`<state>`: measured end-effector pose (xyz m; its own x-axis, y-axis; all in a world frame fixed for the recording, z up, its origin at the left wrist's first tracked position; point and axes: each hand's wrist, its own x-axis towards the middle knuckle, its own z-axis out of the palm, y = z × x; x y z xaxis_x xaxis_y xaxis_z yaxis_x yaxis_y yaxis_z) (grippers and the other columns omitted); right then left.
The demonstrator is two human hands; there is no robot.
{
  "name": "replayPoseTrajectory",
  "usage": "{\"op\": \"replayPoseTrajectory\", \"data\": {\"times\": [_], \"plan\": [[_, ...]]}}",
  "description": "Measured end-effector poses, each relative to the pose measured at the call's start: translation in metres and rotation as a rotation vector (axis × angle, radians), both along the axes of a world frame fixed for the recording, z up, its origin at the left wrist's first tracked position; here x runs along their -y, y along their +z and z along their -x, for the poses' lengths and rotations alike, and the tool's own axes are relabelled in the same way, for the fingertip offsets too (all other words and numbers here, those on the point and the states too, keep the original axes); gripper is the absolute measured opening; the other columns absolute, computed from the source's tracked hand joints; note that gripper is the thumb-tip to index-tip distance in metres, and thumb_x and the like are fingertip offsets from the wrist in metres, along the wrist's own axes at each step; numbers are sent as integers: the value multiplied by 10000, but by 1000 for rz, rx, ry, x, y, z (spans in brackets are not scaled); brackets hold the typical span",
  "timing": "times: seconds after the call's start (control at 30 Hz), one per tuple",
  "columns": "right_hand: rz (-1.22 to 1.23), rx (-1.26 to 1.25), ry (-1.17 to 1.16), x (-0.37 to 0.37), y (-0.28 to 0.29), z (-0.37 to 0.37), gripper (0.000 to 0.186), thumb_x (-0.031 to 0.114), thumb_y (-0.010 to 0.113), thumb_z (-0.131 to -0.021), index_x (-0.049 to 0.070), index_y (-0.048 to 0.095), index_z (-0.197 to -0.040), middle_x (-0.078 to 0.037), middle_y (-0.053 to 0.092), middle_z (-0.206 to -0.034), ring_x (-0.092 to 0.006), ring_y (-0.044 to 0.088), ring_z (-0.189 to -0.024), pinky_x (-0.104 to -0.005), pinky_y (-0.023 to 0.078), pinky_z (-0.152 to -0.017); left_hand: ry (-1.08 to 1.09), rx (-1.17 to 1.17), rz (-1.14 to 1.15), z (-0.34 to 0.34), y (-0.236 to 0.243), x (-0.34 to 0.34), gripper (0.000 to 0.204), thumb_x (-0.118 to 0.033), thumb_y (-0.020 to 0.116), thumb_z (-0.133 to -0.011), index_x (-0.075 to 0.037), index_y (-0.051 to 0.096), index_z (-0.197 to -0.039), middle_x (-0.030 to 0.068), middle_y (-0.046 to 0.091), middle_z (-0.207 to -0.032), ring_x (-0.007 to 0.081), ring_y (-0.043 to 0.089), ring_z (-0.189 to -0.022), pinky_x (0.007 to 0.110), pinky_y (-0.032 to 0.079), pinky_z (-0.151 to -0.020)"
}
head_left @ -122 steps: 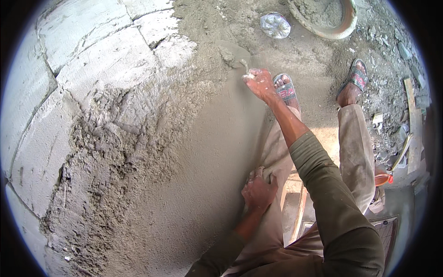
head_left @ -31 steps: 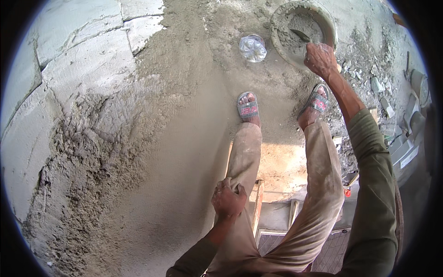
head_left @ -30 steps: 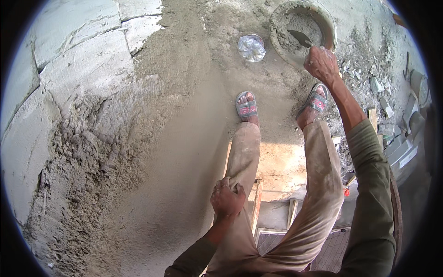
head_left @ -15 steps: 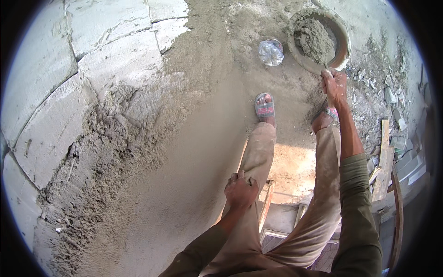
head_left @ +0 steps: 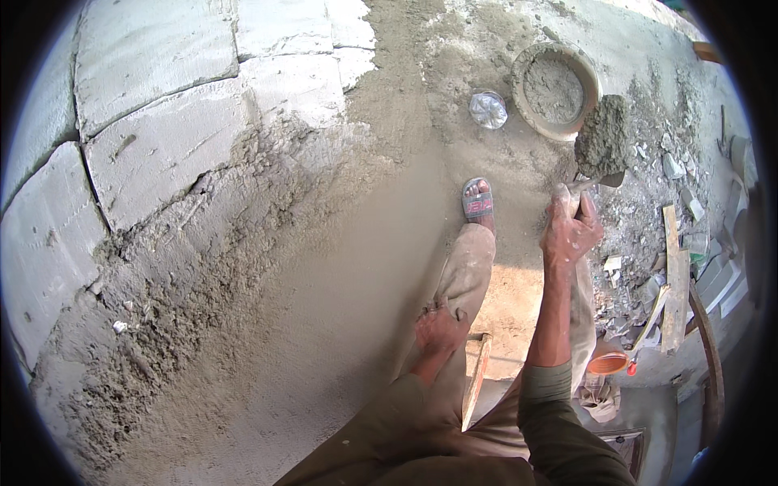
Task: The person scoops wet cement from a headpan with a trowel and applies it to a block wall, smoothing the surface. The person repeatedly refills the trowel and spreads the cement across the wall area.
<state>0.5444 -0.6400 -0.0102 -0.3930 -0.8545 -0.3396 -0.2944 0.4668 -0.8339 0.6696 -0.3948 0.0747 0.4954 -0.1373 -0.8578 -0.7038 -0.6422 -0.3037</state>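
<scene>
My right hand (head_left: 572,227) is closed round the handle of a trowel (head_left: 613,179). A thick heap of wet grey mortar (head_left: 603,138) covers most of its blade. The loaded trowel is held just outside the near right rim of a round tub (head_left: 521,97), which has more mortar (head_left: 553,91) inside. My left hand (head_left: 440,328) lies on my left trouser leg (head_left: 468,263) around the knee, its fingers curled over the cloth. To my left, a band of rough wet mortar (head_left: 219,251) runs along pale wall blocks (head_left: 166,138), beside a smoother grey surface (head_left: 340,267).
A clear plastic container (head_left: 488,109) stands left of the tub. Rubble (head_left: 673,166), wooden boards (head_left: 674,279) and an orange container (head_left: 608,362) lie on the right. A wooden bar (head_left: 478,381) shows between my legs; my sandalled left foot (head_left: 478,201) is ahead.
My right hand has drawn back toward me, lifting the trowel out of the tub with a heap of mortar on it. The view has shifted; my left hand stays on the leg.
</scene>
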Motion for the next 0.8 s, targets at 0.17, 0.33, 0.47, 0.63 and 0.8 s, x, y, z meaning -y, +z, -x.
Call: {"op": "replayPoseTrajectory", "data": {"times": [0.17,0.33,0.47,0.63,0.8], "plan": [[50,-148,237,-74,-58,-150,98,105,761,-875,38,713,-824,-165,708,-798,-328,698,-682,-436,564,-675,22,-173,-80,-8,-32,-37,591,-405,551,-1049,-107,556,-1559,188,642,-1486,339,635,-1352,482,471,-1165],[-62,660,305,-221,25,-181,163,128,789,-873,33,738,-996,-154,714,-910,-330,707,-791,-434,577,-734,84,128,292,6,-79,-161,581,-369,581,-1030,-91,571,-1540,207,618,-1505,335,613,-1372,479,457,-1175],[-357,-27,766,-163,-10,-28,359,261,736,-946,16,722,-1208,-237,740,-1071,-433,742,-909,-524,586,-825,73,-38,27,8,-10,-38,661,-418,612,-976,-59,577,-1530,238,592,-1524,383,589,-1391,484,443,-1186],[-185,-811,986,63,-148,65,185,160,620,-995,-2,709,-997,-210,742,-831,-341,752,-693,-499,586,-606,42,15,62,10,-14,-45,659,-434,644,-938,-51,610,-1473,233,634,-1442,397,628,-1318,499,486,-1130],[64,-974,1047,192,-278,91,189,189,640,-972,70,787,-961,-204,798,-957,-398,792,-913,-499,643,-767,0,59,120,15,-12,-9,557,-410,663,-935,-46,666,-1358,209,674,-1309,386,666,-1216,505,522,-1070]]}}
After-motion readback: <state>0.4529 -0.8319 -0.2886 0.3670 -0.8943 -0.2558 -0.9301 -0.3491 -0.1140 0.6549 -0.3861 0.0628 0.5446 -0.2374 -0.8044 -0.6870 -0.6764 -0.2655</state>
